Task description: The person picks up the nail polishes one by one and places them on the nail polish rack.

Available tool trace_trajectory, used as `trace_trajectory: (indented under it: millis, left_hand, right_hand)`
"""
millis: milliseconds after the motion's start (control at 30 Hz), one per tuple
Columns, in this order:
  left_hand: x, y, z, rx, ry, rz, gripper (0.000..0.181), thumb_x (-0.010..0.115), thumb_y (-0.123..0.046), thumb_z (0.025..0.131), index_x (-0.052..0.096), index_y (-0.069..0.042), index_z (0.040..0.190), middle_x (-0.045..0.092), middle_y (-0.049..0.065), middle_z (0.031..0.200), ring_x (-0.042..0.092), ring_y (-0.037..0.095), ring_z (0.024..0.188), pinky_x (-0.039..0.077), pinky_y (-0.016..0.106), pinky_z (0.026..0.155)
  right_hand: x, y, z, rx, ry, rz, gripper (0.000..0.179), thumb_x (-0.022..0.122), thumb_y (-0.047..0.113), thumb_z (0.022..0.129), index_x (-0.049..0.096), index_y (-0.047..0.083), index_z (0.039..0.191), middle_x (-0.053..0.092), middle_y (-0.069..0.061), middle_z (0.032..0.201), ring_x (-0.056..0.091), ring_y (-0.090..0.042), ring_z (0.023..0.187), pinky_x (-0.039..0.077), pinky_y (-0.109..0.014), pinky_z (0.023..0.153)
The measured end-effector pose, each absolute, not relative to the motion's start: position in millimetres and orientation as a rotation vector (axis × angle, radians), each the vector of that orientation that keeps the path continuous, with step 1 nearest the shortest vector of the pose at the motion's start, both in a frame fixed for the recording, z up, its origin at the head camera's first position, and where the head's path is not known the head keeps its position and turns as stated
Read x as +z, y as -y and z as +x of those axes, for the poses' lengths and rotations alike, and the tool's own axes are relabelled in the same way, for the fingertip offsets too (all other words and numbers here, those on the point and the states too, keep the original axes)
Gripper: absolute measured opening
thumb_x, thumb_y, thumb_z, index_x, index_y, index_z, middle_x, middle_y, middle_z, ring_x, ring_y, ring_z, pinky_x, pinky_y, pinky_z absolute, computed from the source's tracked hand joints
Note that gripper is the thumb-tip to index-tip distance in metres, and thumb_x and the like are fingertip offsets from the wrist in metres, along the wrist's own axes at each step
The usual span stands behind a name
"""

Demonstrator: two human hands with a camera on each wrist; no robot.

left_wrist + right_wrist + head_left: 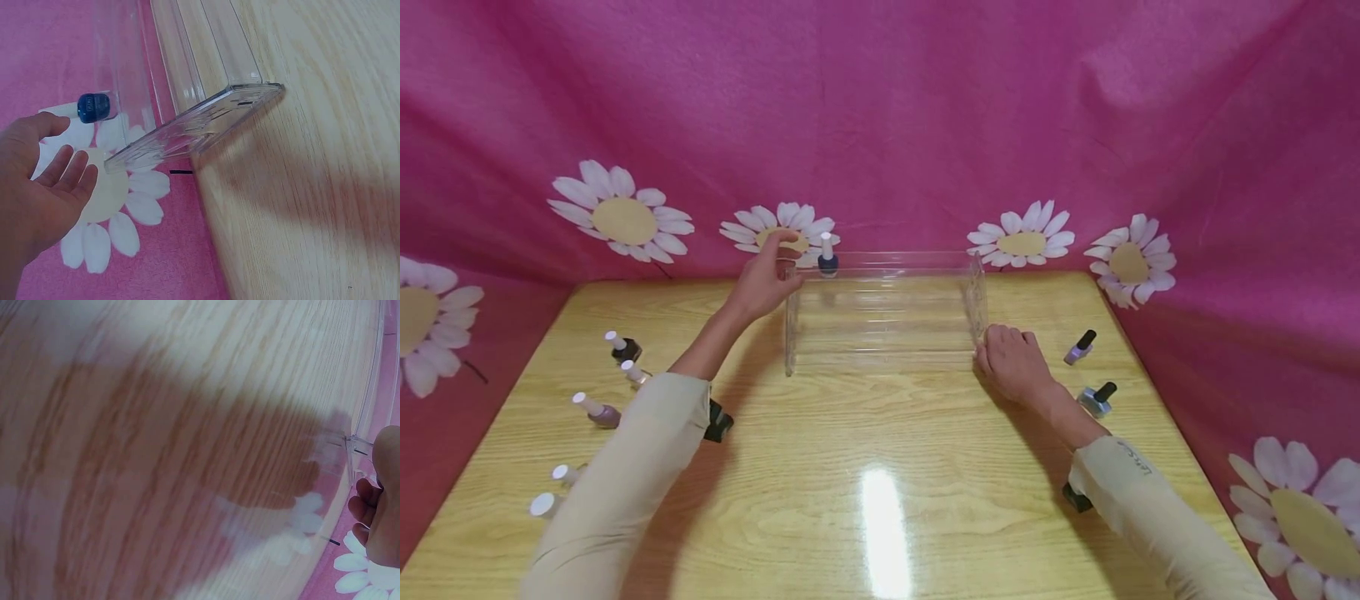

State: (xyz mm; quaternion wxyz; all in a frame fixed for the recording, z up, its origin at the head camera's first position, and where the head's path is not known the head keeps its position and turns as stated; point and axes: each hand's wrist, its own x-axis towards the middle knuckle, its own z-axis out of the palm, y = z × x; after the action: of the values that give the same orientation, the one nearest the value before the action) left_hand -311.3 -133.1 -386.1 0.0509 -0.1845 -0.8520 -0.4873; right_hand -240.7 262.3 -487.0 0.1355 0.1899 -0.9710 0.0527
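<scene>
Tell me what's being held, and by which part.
The right hand grips the clear rack by its near right corner; the left hand holds nothing.

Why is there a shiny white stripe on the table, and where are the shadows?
Head view: the white stripe is glare, likely light bouncing off the glossy table; a shadow falls beside the left sleeve. Left wrist view: soft brown shade near the clear rack. Right wrist view: a big, fuzzy-edged shadow beside the right hand.

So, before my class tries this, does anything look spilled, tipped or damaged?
Nothing stands out. The dark blue bottle stands upright on the clear rack, which shows no visible break. The table's bright patch looks like glare, not a spill. Sleeves partly hide some bottles.
</scene>
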Motion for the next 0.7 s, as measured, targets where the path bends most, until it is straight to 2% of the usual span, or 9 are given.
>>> trace_trajectory:
  millis: [133, 367, 700]
  left_hand:
    - [-382.9, 141.3, -298.7, -1.554, 2.56, -0.556, 0.053, 0.061, 0.002, 0.082, 0.035, 0.0, 0.129, 0.052, 0.025, 0.118, 0.05, 0.039, 0.11, 0.041, 0.047, 0.091]
    - [-384.4, 161.1, -271.9, -1.462, 2.61, -0.492, 0.054, 0.063, -0.005, 0.084, 0.036, -0.004, 0.13, 0.053, 0.019, 0.121, 0.048, 0.03, 0.114, 0.039, 0.048, 0.092]
    - [-390.8, 205.6, -228.6, -1.413, 2.564, -0.419, 0.055, 0.064, 0.0, 0.083, 0.034, -0.002, 0.13, 0.051, 0.019, 0.119, 0.048, 0.033, 0.112, 0.04, 0.051, 0.09]
  right_hand:
    - [-487.4, -260.2, -241.5, 0.17, 2.808, 0.555, 0.022, 0.041, 0.024, 0.095, 0.037, 0.006, 0.082, 0.04, -0.009, 0.073, 0.048, -0.033, 0.074, 0.035, -0.046, 0.069]
    - [-488.0, -258.5, -239.9, 0.214, 2.821, 0.548, 0.021, 0.041, 0.024, 0.094, 0.037, 0.007, 0.081, 0.039, -0.007, 0.073, 0.047, -0.033, 0.075, 0.034, -0.045, 0.067]
    - [-487.5, -261.1, -241.2, 0.18, 2.819, 0.554, 0.022, 0.042, 0.024, 0.095, 0.038, 0.008, 0.081, 0.037, -0.005, 0.072, 0.048, -0.032, 0.073, 0.036, -0.046, 0.069]
